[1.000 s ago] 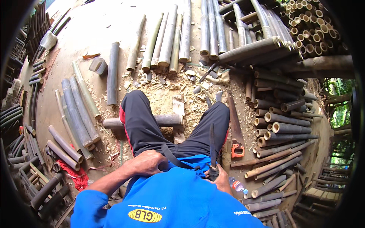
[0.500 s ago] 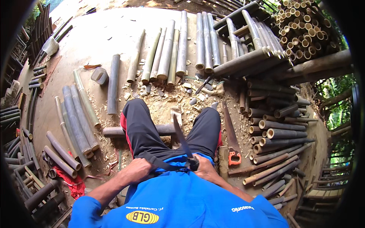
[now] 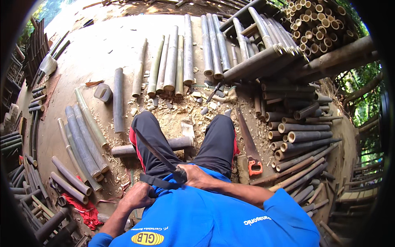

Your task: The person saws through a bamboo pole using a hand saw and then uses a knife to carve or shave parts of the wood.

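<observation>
While the left fingers clutch a flat black strap, the right fingers grip a long, tapering knife.

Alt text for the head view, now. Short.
Right hand holds a long-bladed knife over dark trousers; left hand is beside a black strap. An orange-handled handsaw lies to the right. Cut bamboo poles lie ahead and on both sides, with wood chips scattered on the ground.

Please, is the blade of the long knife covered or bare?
Bare: the long knife, held in the right hand, shows its dark blade uncovered, out to the tip.
</observation>
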Motion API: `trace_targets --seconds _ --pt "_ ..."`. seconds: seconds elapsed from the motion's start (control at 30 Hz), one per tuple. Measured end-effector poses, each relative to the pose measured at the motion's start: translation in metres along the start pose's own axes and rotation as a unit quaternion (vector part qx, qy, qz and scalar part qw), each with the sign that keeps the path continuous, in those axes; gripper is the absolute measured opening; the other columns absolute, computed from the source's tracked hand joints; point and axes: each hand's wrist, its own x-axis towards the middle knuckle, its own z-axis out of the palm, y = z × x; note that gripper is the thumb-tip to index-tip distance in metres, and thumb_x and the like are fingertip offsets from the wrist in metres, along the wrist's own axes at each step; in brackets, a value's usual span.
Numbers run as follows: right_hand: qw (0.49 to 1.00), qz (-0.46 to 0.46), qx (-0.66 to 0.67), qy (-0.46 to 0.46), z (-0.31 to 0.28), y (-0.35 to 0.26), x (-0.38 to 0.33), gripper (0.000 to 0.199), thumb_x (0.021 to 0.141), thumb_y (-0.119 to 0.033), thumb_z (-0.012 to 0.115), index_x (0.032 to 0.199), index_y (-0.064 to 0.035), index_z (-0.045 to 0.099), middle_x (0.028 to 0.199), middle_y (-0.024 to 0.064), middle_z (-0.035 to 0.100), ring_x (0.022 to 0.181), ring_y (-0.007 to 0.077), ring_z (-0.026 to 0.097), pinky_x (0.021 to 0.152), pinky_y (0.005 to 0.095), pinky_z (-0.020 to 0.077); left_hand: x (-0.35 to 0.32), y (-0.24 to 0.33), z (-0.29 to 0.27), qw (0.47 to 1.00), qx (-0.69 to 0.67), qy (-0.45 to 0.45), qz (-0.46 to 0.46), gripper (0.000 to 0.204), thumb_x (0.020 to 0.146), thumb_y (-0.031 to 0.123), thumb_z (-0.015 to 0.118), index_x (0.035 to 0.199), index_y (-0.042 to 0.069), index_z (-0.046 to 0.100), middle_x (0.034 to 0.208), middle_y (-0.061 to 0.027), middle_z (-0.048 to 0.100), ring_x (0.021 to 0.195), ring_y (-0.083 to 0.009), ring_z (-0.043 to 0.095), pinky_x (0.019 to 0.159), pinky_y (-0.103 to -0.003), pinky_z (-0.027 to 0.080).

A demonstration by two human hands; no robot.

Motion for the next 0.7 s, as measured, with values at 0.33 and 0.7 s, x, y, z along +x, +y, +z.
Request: trace_targets --seconds 0.33,0.7 --pt "0.99 0.097 -0.067 0.082 -0.067 -0.003 -0.053 0.07 0.089 -0.046 0.087 0.133 0.0016 0.061 0.112 0.0232 0.073 0.105 0.0313 0.072 0.093 0.0421 0.0561 0.028 -0.006 -0.102 0.992 -0.124 -0.01 0.023 0.032 0.082 0.028 0.087 0.098 0.001 0.081 0.092 -0.0124 0.081 0.082 -0.0233 0.078 0.081 -0.038 0.062" --pt "0.798 0.223 -0.078 0.554 -0.221 0.052 -0.121 0.058 0.103 -0.031 0.074 0.139 0.0105 0.056 0.102 0.0127 0.069 0.092 0.0231 0.065 0.088 0.0429 0.054 0.1 -0.041 -0.173 0.896 -0.214 0.39 0.022 0.018 0.097 0.013 0.076 0.107 -0.001 0.073 0.089 -0.0041 0.073 0.078 -0.0096 0.066 0.071 -0.028 0.055"
